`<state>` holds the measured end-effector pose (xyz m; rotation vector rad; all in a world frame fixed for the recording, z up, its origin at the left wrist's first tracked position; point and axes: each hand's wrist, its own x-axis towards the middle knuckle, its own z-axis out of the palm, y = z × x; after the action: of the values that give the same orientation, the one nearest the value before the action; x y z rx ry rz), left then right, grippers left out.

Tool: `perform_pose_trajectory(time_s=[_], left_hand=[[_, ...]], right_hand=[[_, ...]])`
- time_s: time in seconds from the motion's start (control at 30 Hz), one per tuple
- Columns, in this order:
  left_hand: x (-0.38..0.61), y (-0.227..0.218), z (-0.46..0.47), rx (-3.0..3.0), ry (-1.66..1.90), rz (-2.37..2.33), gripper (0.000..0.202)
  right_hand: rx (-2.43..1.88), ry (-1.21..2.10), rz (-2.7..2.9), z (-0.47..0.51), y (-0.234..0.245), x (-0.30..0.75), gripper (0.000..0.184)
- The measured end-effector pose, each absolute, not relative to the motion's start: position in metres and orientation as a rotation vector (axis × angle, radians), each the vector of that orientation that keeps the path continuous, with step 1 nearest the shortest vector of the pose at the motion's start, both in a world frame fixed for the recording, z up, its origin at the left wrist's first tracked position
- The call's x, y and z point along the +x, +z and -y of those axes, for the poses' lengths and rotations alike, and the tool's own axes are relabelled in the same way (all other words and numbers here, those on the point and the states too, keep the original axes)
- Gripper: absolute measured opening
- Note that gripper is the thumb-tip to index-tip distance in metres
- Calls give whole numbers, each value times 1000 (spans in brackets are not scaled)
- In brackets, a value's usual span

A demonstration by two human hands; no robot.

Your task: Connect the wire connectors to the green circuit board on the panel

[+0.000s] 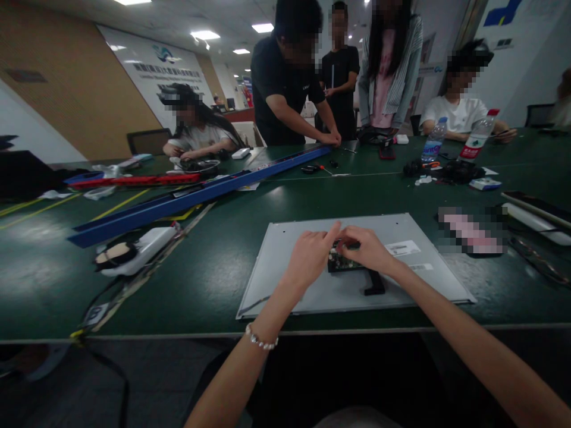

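A grey metal panel (281,261) lies flat before me, with white labels on its right part. On it rests a small green circuit board (341,263) with a black edge, and a black bracket-like piece (375,284) beside it. My left hand (312,252) is at the board's left side, its fingers close together and partly hidden. From the right, my right hand (364,246) curls over the board in a pinch. The fingertips of both hands come together above the board; what they hold, if anything, is too small to make out.
A long blue channel (200,199) crosses the table; a standing person (285,89) bends over its far end. A white device (151,246) with a cable is at left. Bottles (432,142) stand at back right. A phone (473,232) lies right of the panel.
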<state>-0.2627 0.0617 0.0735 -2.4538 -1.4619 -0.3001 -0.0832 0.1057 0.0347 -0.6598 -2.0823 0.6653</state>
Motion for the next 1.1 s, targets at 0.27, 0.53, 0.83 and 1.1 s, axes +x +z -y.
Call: perform_pose_trajectory(time_s=[0.27, 0.53, 0.83, 1.1], left_hand=[[-271, 68, -47, -2401, -465, 1612, 44], [-305, 53, -22, -2118, -917, 1863, 26], [-289, 32, -6, -2106, -1015, 1897, 26], [-274, 30, -13, -2170, -819, 1962, 21]], right_hand=[[-614, 440, 2124, -99, 39, -90, 11], [-561, 269, 2130, -95, 34, -97, 13], [-467, 35, 2469, -82, 33, -112, 16], [-448, 61, 2588, -79, 31, -113, 15]])
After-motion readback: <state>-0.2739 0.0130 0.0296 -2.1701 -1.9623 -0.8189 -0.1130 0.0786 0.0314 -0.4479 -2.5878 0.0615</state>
